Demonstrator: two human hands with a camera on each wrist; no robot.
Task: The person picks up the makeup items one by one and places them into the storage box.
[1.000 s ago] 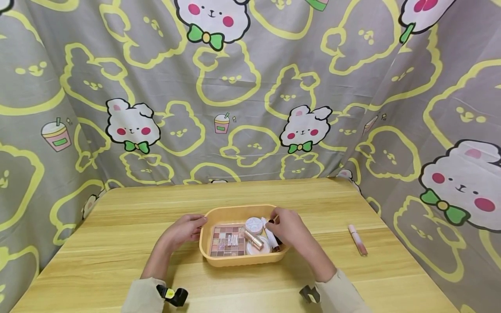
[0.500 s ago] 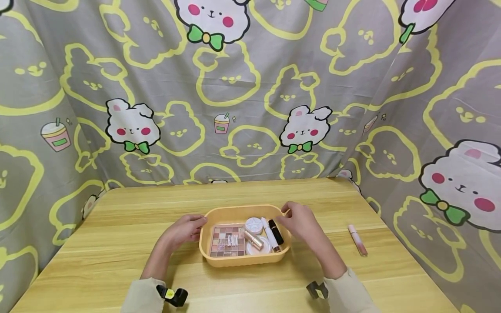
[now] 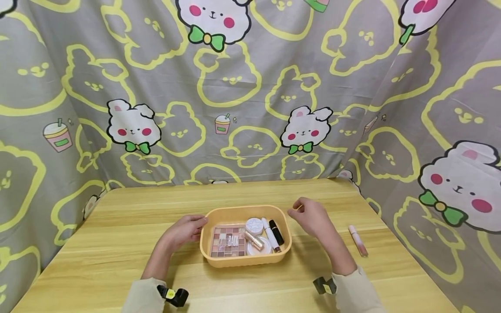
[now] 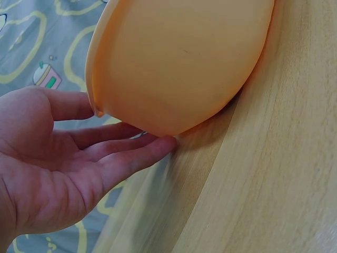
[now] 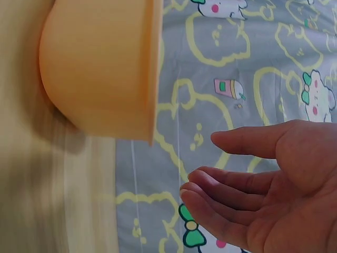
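A shallow orange plastic basket [image 3: 246,261] sits mid-table with makeup inside. It holds an eyeshadow palette [image 3: 228,241], a gold lipstick tube [image 3: 254,239], a round white case with a star [image 3: 254,226], a round clear-rimmed compact [image 3: 261,248], a white tube [image 3: 271,235] and a black tube [image 3: 276,232]. At the basket's left end, my left hand [image 3: 187,228] grips it, thumb [image 4: 73,105] at the rim and fingers against the outer wall. Just off the right end is my right hand [image 3: 312,216], with nothing between its spread thumb and loosely bent fingers [image 5: 226,192].
A pink lip gloss tube [image 3: 358,240] lies on the wooden table [image 3: 156,204], right of my right forearm. A grey curtain [image 3: 250,87] with rabbit prints hangs behind the table and along both sides.
My right hand has let go of the black tube, now fully seen in the basket. It has moved right, past the basket's rim. My left hand stays at the left end.
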